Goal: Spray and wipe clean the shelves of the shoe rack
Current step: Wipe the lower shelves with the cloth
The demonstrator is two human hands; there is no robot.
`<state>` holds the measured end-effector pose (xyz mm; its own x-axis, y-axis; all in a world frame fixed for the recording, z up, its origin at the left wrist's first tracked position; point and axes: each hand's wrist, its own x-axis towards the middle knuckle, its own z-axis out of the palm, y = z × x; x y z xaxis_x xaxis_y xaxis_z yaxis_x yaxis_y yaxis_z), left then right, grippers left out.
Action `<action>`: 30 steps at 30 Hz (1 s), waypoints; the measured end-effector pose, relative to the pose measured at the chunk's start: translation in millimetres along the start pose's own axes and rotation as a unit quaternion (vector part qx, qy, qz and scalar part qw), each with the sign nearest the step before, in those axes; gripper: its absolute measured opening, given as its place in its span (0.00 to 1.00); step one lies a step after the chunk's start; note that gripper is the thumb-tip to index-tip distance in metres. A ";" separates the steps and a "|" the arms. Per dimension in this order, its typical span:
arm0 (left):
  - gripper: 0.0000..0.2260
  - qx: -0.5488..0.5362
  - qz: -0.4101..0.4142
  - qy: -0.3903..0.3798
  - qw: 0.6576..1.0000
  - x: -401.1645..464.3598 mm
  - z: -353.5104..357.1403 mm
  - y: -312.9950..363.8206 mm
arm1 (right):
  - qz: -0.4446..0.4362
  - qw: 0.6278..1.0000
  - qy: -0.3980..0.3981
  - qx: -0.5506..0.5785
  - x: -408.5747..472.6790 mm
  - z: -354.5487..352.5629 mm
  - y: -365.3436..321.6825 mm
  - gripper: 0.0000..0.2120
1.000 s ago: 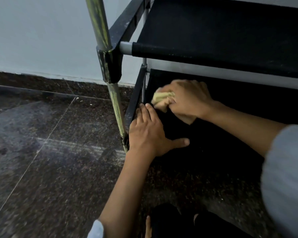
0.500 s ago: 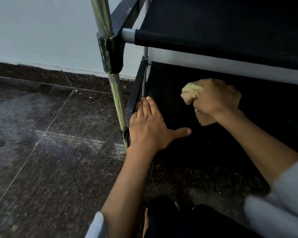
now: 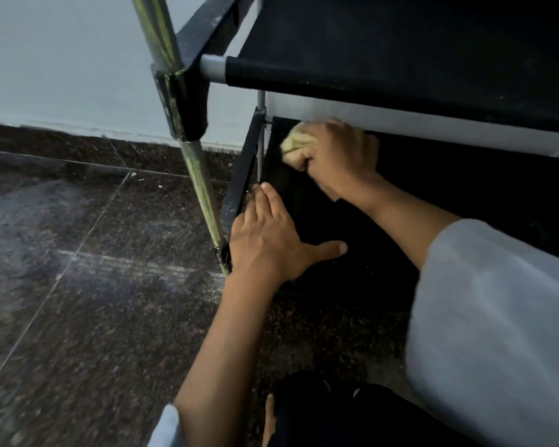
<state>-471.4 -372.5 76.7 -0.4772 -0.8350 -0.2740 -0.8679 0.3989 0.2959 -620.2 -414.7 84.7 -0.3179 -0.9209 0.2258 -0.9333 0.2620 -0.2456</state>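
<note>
Granite floor (image 3: 88, 333), dark and speckled, fills the lower left of the view and runs up to a pale wall (image 3: 62, 59) with a dark skirting strip. Against that wall stands the shoe rack (image 3: 178, 104), its metal corner post streaked yellow-green and joined by a black plastic connector. An upper shelf (image 3: 400, 43) of black fabric stretches across the top right, with pale specks along its front edge. Beneath it lies the bottom shelf (image 3: 449, 204), also black fabric, sitting just above the floor.

Both hands are on that bottom shelf at its left end. The left hand (image 3: 265, 240) lies flat, fingers straight and thumb spread, pressing on the fabric beside the side bar. The right hand (image 3: 339, 156) is clenched round a bunched yellow cloth (image 3: 296, 145), held against the far left corner of the shelf, close under the upper tier. Pale grey sleeves cover both forearms partway.

No spray bottle is in sight. Judging from this, wiping of the lowest shelf is under way at its back corner; grit shows near the front edge by the left thumb, so that strip looks undone. Whether the upper shelf has been cleaned cannot be told, though its speckled edge suggests not.
</note>
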 end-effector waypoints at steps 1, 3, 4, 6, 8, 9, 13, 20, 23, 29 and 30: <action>0.60 0.001 0.002 -0.001 1.000 -0.9 -0.3 -0.2 | 0.021 1.000 0.010 0.003 -4.3 -4.3 9.8 0.16; 0.59 -0.004 0.005 -0.005 1.000 -1.4 -0.6 -1.5 | 0.083 0.996 0.021 -0.002 -17.2 -13.0 35.2 0.14; 0.59 -0.007 0.005 -0.005 1.000 -1.3 -0.7 -2.2 | 0.127 0.992 0.020 -0.007 -24.9 -17.6 48.6 0.14; 0.59 -0.008 0.006 -0.005 1.000 -1.6 -0.7 -2.5 | 0.213 0.976 -0.004 -0.033 -38.4 -26.3 70.6 0.16; 0.59 -0.003 0.007 -0.003 1.000 -1.8 -0.6 -2.5 | 0.262 0.962 -0.043 -0.067 -46.5 -31.2 80.2 0.18; 0.59 -0.001 0.007 -0.002 1.000 -1.5 -0.6 -2.5 | 0.265 0.960 -0.050 -0.073 -49.0 -32.8 78.4 0.17; 0.60 0.000 0.001 0.001 1.000 0.9 0.4 -1.3 | 0.179 0.982 -0.018 -0.057 -55.5 -25.0 40.0 0.16; 0.60 -0.004 -0.002 0.004 1.000 3.0 2.2 -2.2 | -0.032 0.998 0.012 -0.043 -42.1 5.0 1.2 0.22; 0.60 -0.009 0.002 -0.005 1.000 0.7 0.8 -0.6 | 0.068 0.997 0.014 -0.019 -25.7 -4.9 39.1 0.21; 0.60 -0.009 0.007 -0.004 1.000 0.5 0.0 -3.0 | 0.300 0.953 -0.016 -0.051 -38.6 -28.4 109.0 0.25; 0.60 -0.007 0.009 -0.001 1.000 0.0 0.2 -2.7 | 0.322 0.946 -0.017 -0.032 -38.6 -30.5 114.7 0.26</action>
<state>-469.1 -373.5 75.8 -0.4932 -0.8265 -0.2712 -0.8572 0.4088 0.3131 -720.1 -340.3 76.6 -0.8192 -0.5733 0.0182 -0.5569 0.7873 -0.2645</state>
